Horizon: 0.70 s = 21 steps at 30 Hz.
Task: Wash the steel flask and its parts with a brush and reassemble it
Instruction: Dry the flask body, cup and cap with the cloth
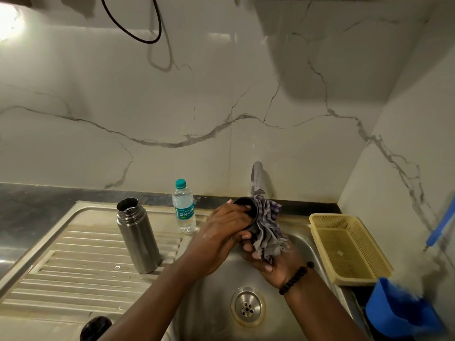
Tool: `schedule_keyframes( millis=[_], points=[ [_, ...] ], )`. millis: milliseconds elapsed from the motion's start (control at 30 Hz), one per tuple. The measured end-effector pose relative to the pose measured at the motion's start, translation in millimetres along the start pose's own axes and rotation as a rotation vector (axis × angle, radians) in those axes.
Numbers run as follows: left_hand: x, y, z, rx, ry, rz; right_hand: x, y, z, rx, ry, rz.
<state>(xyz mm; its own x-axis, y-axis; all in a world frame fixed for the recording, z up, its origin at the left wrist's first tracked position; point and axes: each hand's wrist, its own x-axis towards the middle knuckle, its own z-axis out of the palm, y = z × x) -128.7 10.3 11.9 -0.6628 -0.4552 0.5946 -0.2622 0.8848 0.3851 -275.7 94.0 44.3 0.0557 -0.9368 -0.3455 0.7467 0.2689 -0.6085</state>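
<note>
The steel flask body [138, 236] stands upright and uncapped on the ribbed drainboard, left of my hands. Over the sink bowl my left hand [221, 232] grips a dark cup-shaped flask cap [246, 210] with its mouth facing me. My right hand [268, 262] holds a checked grey-purple cloth [267, 227] pressed against the cap's side. A dark round part [96, 328] lies at the drainboard's near edge, partly hidden by my left forearm. No brush is in sight.
A small plastic water bottle [184, 207] stands behind my left hand. The tap [256, 178] rises behind the cap. The steel sink [302, 244] has its drain [247, 307] below my wrists. A yellow mesh basket [344, 247] and a blue plastic object [398, 308] sit at the right.
</note>
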Motion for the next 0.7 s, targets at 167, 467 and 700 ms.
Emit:
schedule_keyframes(
  millis=[167,467,700],
  points=[
    [-9,-5,5,0.168,0.012,-0.034,2,4,-19,-0.191,0.175,-0.01],
    [-78,-15,9,0.43,-0.096,-0.246,8,16,9,-0.04,-0.077,-0.111],
    [-155,-29,-2,0.554,-0.133,-0.475,39,66,-30,0.502,-0.108,0.025]
  ],
)
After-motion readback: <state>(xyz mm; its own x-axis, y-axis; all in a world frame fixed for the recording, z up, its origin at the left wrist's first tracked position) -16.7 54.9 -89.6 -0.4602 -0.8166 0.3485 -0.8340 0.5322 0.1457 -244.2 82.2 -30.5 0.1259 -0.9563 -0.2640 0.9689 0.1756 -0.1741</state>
